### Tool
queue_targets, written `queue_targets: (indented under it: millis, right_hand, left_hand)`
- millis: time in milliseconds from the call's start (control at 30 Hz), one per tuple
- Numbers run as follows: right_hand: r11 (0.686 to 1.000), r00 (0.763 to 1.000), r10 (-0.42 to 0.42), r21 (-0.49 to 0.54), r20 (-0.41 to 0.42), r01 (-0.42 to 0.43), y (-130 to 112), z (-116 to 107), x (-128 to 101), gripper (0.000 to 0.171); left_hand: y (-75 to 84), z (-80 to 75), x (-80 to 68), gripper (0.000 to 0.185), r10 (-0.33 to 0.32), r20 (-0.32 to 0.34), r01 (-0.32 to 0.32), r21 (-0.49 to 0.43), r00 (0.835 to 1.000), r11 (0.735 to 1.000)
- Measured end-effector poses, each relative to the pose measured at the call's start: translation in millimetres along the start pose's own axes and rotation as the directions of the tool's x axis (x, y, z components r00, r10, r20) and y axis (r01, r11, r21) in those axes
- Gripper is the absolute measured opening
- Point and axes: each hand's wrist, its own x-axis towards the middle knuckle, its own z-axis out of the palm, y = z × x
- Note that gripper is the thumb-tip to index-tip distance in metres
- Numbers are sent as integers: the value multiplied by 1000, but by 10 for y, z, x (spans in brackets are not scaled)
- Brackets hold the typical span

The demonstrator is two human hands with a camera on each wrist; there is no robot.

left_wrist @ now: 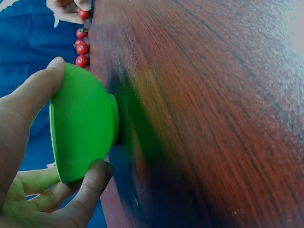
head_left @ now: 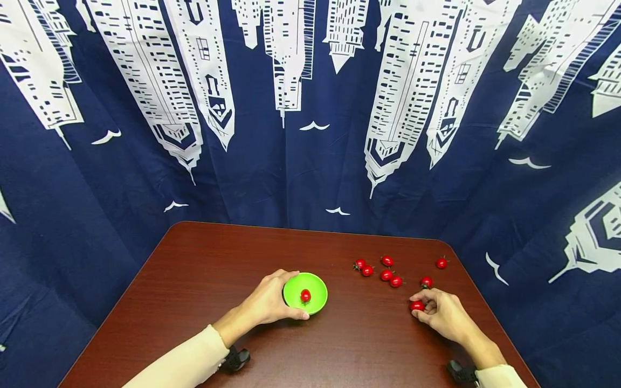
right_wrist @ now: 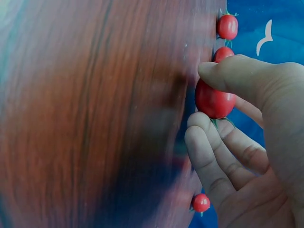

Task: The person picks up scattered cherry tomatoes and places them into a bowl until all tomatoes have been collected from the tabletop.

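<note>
Pinching a small red tomato (head_left: 416, 305) against the dark wooden counter (head_left: 208, 258), the right hand (head_left: 443, 314) has thumb and fingers (right_wrist: 209, 142) clamped on its smooth, probably slippery skin; a light grip at the sides looks wisest. The left hand (head_left: 269, 302) curls around the rim of a light green bowl (head_left: 312, 285) holding one tomato (head_left: 305, 295). Seven more tomatoes (head_left: 386, 275) lie scattered just beyond the right hand.
</note>
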Motion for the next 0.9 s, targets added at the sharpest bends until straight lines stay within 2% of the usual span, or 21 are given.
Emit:
queue_targets:
  millis: [467, 900]
  right_hand:
    - [999, 999, -32, -2, -11, 32, -226, 18, 47, 30]
    - [991, 991, -134, 10, -17, 134, -546, 75, 116, 30]
  left_hand:
    - [11, -2, 2, 110, 12, -9, -11, 3, 1000, 1000]
    - [2, -15, -11, 111, 12, -5, -12, -15, 1000, 1000]
